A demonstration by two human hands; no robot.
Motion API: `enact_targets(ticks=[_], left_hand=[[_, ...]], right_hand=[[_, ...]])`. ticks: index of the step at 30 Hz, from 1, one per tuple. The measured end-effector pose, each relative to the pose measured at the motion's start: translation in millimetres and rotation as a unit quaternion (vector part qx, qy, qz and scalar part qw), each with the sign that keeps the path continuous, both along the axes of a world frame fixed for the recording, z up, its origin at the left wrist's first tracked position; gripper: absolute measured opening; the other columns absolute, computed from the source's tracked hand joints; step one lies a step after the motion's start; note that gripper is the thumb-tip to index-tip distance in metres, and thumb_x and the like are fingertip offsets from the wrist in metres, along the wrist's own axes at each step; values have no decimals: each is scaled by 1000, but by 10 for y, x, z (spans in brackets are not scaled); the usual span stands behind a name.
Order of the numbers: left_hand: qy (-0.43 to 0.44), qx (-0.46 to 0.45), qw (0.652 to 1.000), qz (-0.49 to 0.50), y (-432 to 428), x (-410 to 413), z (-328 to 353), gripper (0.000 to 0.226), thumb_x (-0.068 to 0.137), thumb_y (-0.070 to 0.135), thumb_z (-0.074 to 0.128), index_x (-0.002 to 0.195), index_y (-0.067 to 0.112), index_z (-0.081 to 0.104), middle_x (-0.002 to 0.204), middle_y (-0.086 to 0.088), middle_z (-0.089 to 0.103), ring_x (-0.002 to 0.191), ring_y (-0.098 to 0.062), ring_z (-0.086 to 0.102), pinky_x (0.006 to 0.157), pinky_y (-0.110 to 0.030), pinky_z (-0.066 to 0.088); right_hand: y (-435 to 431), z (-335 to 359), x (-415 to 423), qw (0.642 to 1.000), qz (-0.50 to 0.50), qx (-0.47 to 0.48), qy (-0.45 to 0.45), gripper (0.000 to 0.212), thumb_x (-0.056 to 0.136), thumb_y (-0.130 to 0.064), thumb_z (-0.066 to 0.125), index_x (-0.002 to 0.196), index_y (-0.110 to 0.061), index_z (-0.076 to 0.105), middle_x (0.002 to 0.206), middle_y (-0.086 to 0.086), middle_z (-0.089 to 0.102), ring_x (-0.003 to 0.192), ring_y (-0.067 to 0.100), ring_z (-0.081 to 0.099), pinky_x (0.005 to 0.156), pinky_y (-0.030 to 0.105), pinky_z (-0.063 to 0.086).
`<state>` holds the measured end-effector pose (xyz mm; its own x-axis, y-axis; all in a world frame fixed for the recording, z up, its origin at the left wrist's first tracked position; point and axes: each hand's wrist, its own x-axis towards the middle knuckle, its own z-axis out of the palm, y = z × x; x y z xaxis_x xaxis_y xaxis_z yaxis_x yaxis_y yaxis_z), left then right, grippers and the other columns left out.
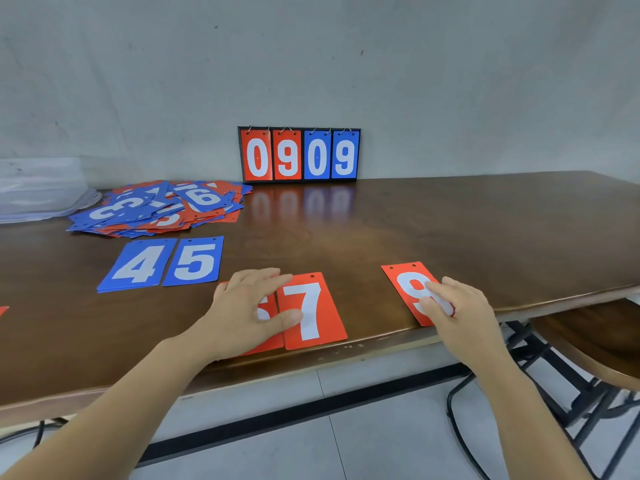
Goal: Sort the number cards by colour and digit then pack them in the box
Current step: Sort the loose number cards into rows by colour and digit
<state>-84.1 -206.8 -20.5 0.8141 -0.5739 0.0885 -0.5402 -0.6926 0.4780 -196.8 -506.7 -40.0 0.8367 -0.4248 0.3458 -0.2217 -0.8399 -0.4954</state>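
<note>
A mixed heap of red and blue number cards (162, 207) lies at the back left of the brown table (450, 230). In front of it lie a blue 4 (138, 265) and a blue 5 (194, 261) side by side. Near the front edge, my left hand (249, 306) rests flat on a red card (268, 327), mostly hidden, with the thumb touching the red 7 (313, 311) beside it. My right hand (457, 306) presses its fingers on a tilted red 9 (412, 289) at the table's front edge.
A flip scoreboard (299, 154) showing 0909 stands against the back wall. A clear plastic box (38, 192) sits at the far left. A red card corner (2, 310) shows at the left edge. A round stool (595, 341) and black table legs (540, 368) are at right.
</note>
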Motion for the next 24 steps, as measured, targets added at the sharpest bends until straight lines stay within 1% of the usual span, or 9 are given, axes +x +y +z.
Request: enact_targets(ticks=[2, 4, 5, 8, 11, 16, 19, 21, 24], left_hand=[[-3, -31, 999, 13, 36, 0, 62, 81, 69, 77, 40, 142, 42, 38, 152, 18, 30, 141, -6, 18, 117, -45, 16], [-11, -51, 998, 17, 101, 22, 100, 83, 68, 80, 41, 141, 41, 40, 151, 18, 32, 140, -6, 21, 117, -46, 19], [-16, -53, 998, 17, 141, 41, 114, 85, 67, 83, 40, 141, 41, 41, 151, 17, 33, 140, -6, 22, 117, -47, 20], [-19, -39, 999, 22, 271, 122, 182, 75, 78, 77, 47, 142, 40, 39, 152, 15, 32, 141, -8, 22, 117, -49, 22], [-29, -25, 999, 34, 425, 285, 254, 64, 85, 61, 51, 144, 39, 37, 152, 14, 33, 141, -9, 23, 117, -42, 24], [-51, -24, 997, 53, 818, 666, 324, 59, 88, 57, 54, 142, 37, 39, 148, 14, 38, 138, -7, 27, 113, -34, 24], [-63, -6, 997, 55, 1108, 1007, 384, 60, 89, 58, 53, 142, 34, 42, 147, 12, 41, 136, -9, 31, 114, -36, 25], [-57, 4, 997, 58, 1320, 1257, 446, 60, 88, 58, 53, 141, 32, 44, 146, 11, 43, 136, -11, 34, 115, -40, 27], [-19, -5, 997, 80, 1683, 1632, 504, 56, 90, 52, 56, 140, 29, 47, 145, 10, 45, 135, -10, 38, 113, -34, 31]], right_hand=[[114, 75, 12, 999, -5, 9, -33, 25, 94, -27, 55, 111, -18, 71, 117, -7, 63, 117, 23, 48, 87, 31, 37], [273, 145, 65, 998, 8, 9, -59, 18, 93, -29, 55, 97, -24, 72, 109, -22, 58, 113, 19, 47, 78, 24, 36], [374, 182, 105, 997, 22, 13, -66, 19, 92, -29, 57, 103, -25, 72, 113, -24, 56, 117, 16, 46, 81, 21, 34], [718, 306, 295, 996, 65, 4, -62, 33, 93, -31, 59, 124, -24, 64, 136, -8, 54, 131, 10, 38, 97, 21, 31], [1090, 439, 559, 993, 105, -14, -49, 35, 94, -35, 56, 127, -25, 62, 138, -6, 53, 131, 9, 39, 103, 30, 36], [1633, 653, 1123, 987, 154, -35, -14, 37, 94, -38, 55, 129, -26, 60, 137, -8, 54, 130, 9, 41, 101, 31, 39], [1945, 801, 1529, 983, 174, -55, 12, 38, 94, -41, 55, 128, -26, 60, 132, -8, 58, 125, 10, 46, 100, 33, 42], [2142, 895, 1803, 981, 181, -62, 44, 38, 94, -42, 54, 127, -25, 61, 130, -7, 60, 123, 12, 48, 100, 35, 44], [2381, 997, 2208, 978, 182, -47, 92, 33, 95, -41, 55, 117, -20, 66, 123, -3, 64, 113, 16, 56, 95, 38, 48]])
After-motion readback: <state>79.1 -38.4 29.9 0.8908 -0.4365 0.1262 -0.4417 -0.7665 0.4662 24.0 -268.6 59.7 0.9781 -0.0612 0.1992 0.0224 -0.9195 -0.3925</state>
